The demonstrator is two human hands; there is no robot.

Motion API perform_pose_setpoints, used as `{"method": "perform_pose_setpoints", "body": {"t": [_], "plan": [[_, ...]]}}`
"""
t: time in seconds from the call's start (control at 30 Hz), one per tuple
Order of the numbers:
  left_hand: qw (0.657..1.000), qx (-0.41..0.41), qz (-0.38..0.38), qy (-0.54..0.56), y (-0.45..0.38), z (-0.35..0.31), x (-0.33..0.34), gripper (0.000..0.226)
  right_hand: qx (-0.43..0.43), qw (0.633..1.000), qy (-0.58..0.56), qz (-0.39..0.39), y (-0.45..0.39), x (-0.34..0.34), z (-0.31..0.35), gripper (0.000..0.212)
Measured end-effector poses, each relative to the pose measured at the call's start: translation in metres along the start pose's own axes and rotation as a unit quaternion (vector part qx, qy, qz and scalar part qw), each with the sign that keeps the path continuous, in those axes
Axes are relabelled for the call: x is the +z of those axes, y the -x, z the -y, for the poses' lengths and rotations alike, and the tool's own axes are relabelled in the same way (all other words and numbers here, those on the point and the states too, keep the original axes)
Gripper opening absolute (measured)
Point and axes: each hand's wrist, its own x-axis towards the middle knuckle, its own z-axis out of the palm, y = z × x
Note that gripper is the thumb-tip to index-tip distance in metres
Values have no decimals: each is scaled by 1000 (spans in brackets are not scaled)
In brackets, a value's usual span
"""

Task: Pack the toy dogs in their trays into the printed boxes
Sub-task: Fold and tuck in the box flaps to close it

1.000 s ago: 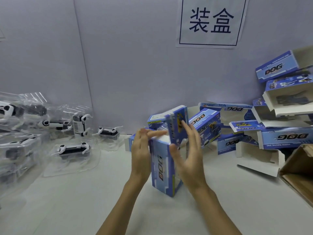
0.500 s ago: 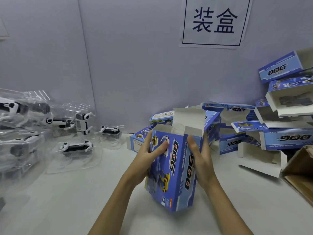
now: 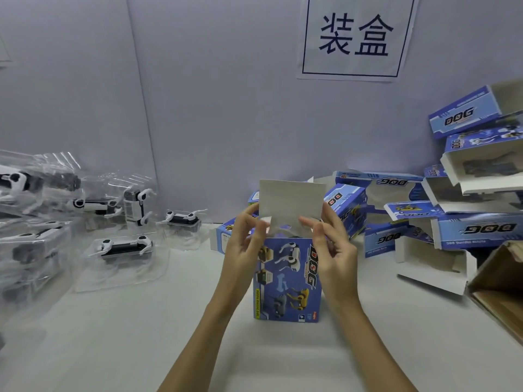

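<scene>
Two bare forearms come into the head view from the bottom edge. No sleeve covers either one up to the edge of the picture. The left hand [image 3: 245,250] and the right hand [image 3: 334,251] are bare as well: no glove shows on either. The fingers [image 3: 308,222] are slender, with short nails.

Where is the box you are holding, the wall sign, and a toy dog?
blue box [image 3: 285,281], head view, on its printed front face.
wall sign [image 3: 355,35], head view, on the white paper between the characters.
toy dog [image 3: 124,247], head view, on its black body.
</scene>
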Motion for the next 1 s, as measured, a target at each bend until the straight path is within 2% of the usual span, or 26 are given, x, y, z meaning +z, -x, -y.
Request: {"method": "perform_pose_setpoints", "body": {"t": [0.13,0.2,0.23,0.33,0.43,0.53,0.67,0.73,0.77,0.83,0.9,0.93,1.0], "plan": [[999,24,-10,-20,-4,2,0,18,-5,998,-54,-29,-4,1,4,16],[1000,-1,-7,10,-4,1,2,10,2,993,-113,-42,-4,2,4,24],[999,-6,-11,30,-4,0,4,16,7,990,-131,-42,-4,2,4,28],[999,-17,4,49,-4,-1,5,52,46,985,-165,-17,-7,0,4,45],[993,-85,36,72,-4,-6,6,56,116,974,-195,13,-9,0,5,38],[986,-132,24,97,-8,-5,6,57,155,965,-213,15,-11,2,7,34],[990,-99,1,101,-9,-4,8,28,183,959,-214,-10,-18,-1,7,40],[992,-68,-17,109,-9,1,10,9,165,967,-196,-3,-19,0,6,37],[991,-58,-24,121,-8,3,11,7,152,970,-188,-7,-18,1,6,33],[981,-64,-21,180,-6,3,10,19,133,974,-180,-18,-13,3,3,29],[966,-71,-5,248,-4,2,9,34,125,972,-198,-5,-9,3,-1,36],[965,-65,-3,253,-3,0,9,42,121,971,-208,4,-7,1,-3,41],[981,-55,-8,184,-1,-2,12,56,106,976,-190,16,-6,0,-2,45]]}}
